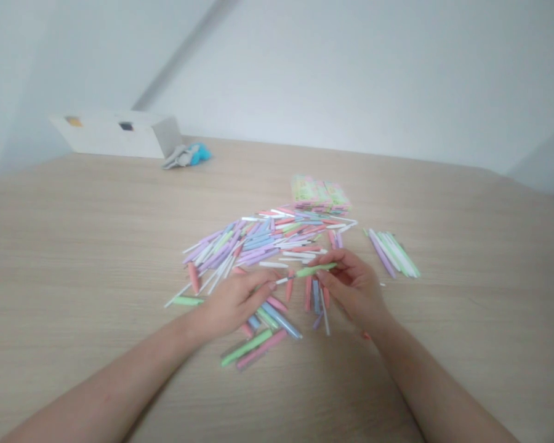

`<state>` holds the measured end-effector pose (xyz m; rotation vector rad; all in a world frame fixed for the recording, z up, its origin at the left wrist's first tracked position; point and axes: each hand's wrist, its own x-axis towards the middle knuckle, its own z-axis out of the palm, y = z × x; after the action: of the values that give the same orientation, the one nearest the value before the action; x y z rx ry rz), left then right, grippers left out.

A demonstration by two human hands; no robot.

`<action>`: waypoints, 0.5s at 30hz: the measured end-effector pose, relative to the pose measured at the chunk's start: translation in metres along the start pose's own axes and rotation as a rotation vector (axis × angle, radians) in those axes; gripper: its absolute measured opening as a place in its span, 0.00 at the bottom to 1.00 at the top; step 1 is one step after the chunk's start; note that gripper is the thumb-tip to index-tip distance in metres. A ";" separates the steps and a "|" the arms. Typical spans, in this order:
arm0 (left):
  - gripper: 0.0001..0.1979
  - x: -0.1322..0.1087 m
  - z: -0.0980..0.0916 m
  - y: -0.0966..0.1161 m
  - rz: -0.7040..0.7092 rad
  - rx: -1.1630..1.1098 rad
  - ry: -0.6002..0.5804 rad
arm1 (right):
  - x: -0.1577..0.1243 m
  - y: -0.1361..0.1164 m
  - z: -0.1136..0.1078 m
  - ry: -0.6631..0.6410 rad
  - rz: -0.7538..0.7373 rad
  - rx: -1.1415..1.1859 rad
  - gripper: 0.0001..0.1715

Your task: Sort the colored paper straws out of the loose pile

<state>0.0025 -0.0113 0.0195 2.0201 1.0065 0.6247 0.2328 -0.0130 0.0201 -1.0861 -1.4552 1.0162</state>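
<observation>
My left hand (240,300) is closed in a pinch on a thin white pen-like stick (282,280) with a dark end pointing right. Facing it, my right hand (353,284) pinches a green tapered pen tube (314,269) between thumb and fingers. The stick's dark end lies close to the tube's left end; blur hides whether they touch. Below and behind both hands spreads a loose pile of pen pieces (258,243), in white, purple, blue, green and coral. Nearest me, under the left hand, lie a green tube (247,348) and a pink tube (261,350).
Right of the pile, several white, green and purple pens (392,253) lie side by side. Behind it sit stacked green-and-pink packets (321,194). At the back left, a white box (120,138) stands beside a crumpled grey and blue cloth-like item (187,155) on the wooden table (74,246).
</observation>
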 end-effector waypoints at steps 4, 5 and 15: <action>0.17 0.000 0.000 -0.001 -0.003 -0.001 -0.034 | 0.000 -0.004 0.001 -0.022 -0.045 -0.036 0.07; 0.16 0.000 0.000 -0.002 -0.005 -0.004 -0.044 | 0.000 -0.004 0.002 -0.031 -0.048 -0.039 0.07; 0.14 -0.001 0.000 0.001 -0.016 0.019 -0.085 | -0.003 -0.001 0.006 -0.148 0.042 0.044 0.08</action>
<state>0.0021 -0.0127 0.0204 2.0360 0.9806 0.5178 0.2271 -0.0164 0.0201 -1.0312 -1.5258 1.1736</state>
